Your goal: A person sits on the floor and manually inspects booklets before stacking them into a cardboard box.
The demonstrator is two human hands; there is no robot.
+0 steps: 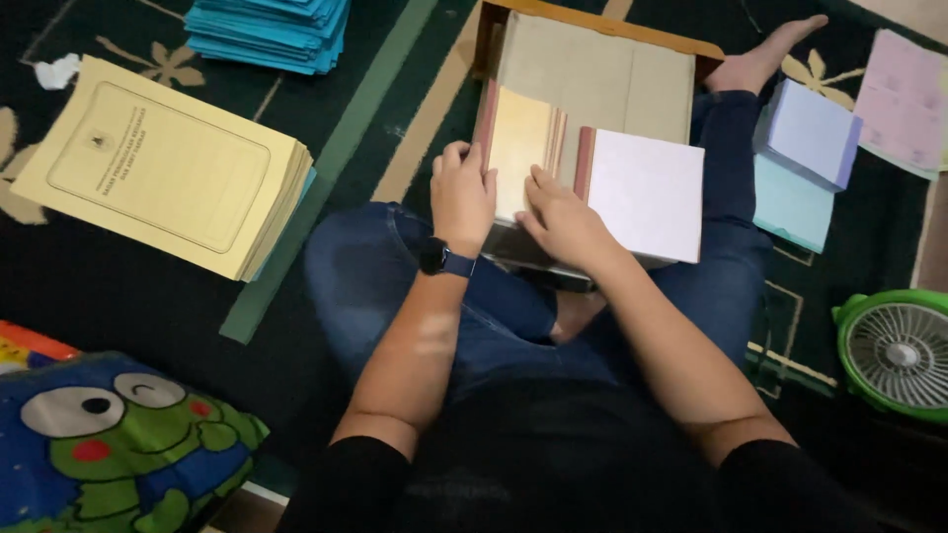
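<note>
A bound receipt book (528, 148), with a reddish spine strip and yellowish pages, is laid on the lap of a seated person in blue jeans and is taken as the landmark for all placements. The left hand (462, 192), with a dark wristwatch (441, 259) worn at the wrist, is rested on the book's left edge, fingers curled over that edge and closed loosely on it. The right hand (561, 217) is laid just right of the book's middle, fingers bent, with fingertips pressed on the pages near the spine of a second pad; whether a sheet is pinched cannot be told. That white pad (647, 192), also red-spined, is placed touching the book on its right. Behind the book, a brown cardboard box (602, 74) with a grey inner sheet is set, touching the book's far edge. Far left of the book, a stack of yellow folders (163, 163) is laid on the dark patterned carpet (118, 296). Behind and left of the book, a pile of blue papers (272, 30) is seen. Right of the book, lavender and light blue pads (805, 148) are stacked, with pink sheets (904, 99) beyond. Near and right of the book, a green fan (894, 350) is placed; near and far left, a frog-print cushion (109, 439).
</note>
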